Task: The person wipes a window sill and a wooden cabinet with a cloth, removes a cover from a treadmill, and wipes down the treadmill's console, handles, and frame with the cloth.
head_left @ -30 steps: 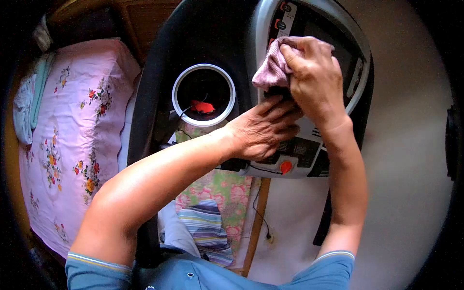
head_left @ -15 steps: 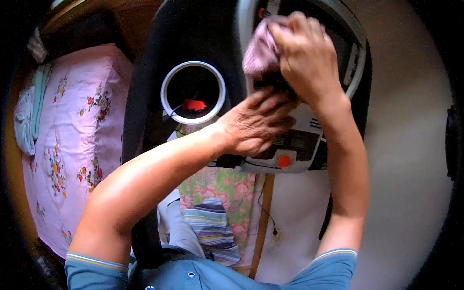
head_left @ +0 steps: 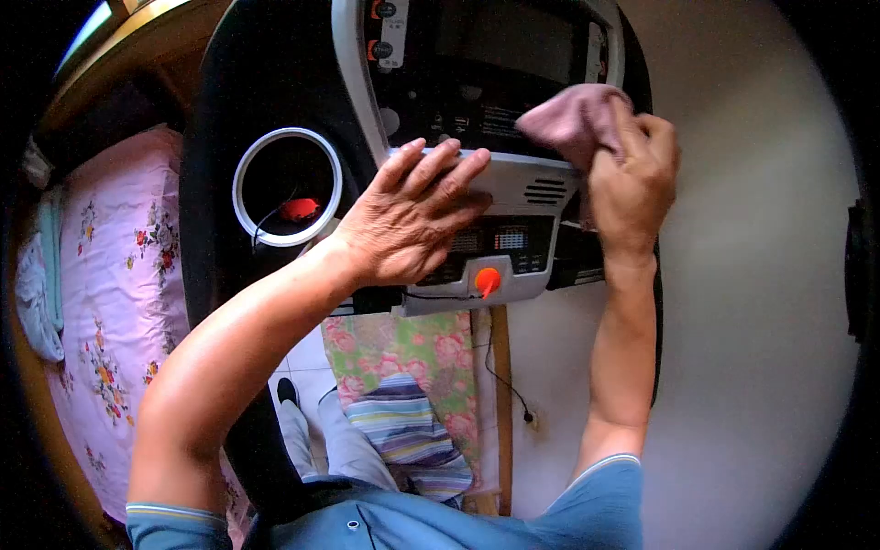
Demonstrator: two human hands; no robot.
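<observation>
In the head view a treadmill console stands in front of me, dark with a grey frame. A crumpled pink cloth is pinched in my right hand, over the right side of the console by the dark display. The cloth's loose end points left; whether it touches the panel I cannot tell. My left hand lies with fingers spread on the console's lower left edge. Below it sits an orange safety key with a black cord. A white-rimmed cup holder at the left contains a red clip.
At the left is a bed with a pink flowered sheet and folded bedding. A striped cloth lies below on flowered fabric. A pale wall rises close on the right, with a plugged cord low down.
My right hand has swept down and right with the pink cloth, away from the left hand. More of the panel and display shows. The view has shifted, with the console now further left.
</observation>
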